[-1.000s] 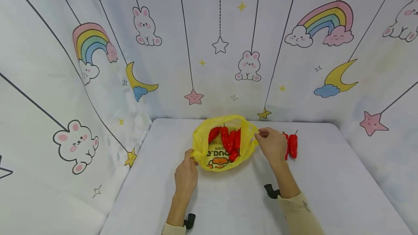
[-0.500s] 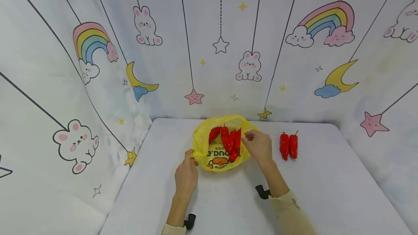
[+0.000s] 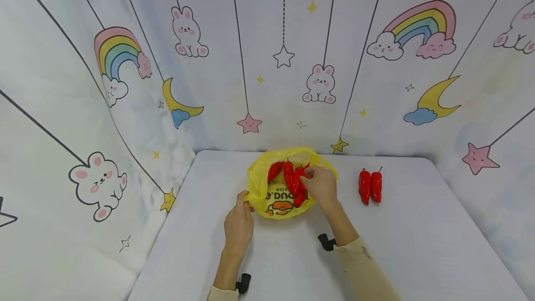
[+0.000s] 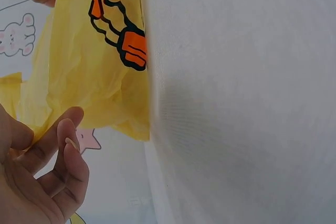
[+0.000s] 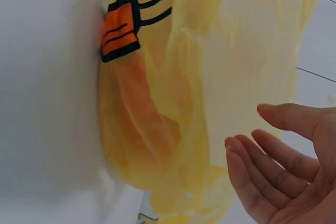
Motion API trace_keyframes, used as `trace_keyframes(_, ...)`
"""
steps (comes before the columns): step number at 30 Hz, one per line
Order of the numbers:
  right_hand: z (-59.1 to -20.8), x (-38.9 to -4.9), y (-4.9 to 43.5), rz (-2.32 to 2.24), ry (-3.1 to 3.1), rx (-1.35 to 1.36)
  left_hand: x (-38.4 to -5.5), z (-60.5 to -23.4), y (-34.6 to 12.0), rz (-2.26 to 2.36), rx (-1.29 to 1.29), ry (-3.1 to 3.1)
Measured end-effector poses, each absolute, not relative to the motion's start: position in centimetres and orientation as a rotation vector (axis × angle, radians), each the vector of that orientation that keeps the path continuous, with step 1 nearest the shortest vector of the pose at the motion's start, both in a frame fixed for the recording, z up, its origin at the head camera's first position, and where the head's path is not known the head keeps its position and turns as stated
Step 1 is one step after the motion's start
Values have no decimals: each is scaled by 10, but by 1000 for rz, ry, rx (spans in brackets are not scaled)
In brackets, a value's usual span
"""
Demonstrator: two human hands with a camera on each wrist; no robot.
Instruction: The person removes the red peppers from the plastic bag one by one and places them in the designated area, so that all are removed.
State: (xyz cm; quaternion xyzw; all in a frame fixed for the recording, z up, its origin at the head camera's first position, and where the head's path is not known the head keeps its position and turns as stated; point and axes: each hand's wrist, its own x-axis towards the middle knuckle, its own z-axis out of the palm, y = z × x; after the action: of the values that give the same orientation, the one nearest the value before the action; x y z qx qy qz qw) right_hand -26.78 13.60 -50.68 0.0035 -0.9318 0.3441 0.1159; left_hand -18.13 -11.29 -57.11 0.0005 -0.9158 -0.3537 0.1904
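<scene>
A yellow plastic bag with a printed cartoon stands at the middle of the table, its mouth spread wide. Several red chili peppers lie inside it. My left hand pinches the bag's left edge between thumb and forefinger, as the left wrist view also shows. Over the right side of the mouth is my right hand, its fingertips overlapping the peppers in the head view. In the right wrist view, that hand's thumb and fingers are apart with nothing between them, beside the bag's wall.
Two more red peppers, a left one and a right one, lie side by side on the white table, right of the bag. Behind the table hangs a backdrop printed with rabbits, rainbows and stars.
My right hand has moved left from the bag's right edge to over its mouth, uncovering the two peppers on the table. My left hand has stayed at the left edge.
</scene>
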Motion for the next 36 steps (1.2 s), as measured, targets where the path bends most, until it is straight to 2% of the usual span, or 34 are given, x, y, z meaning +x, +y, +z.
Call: trace_keyframes(36,-539,-280,127,772,-2923,-126,-182,-573,-118,-1004,-30,-2543)
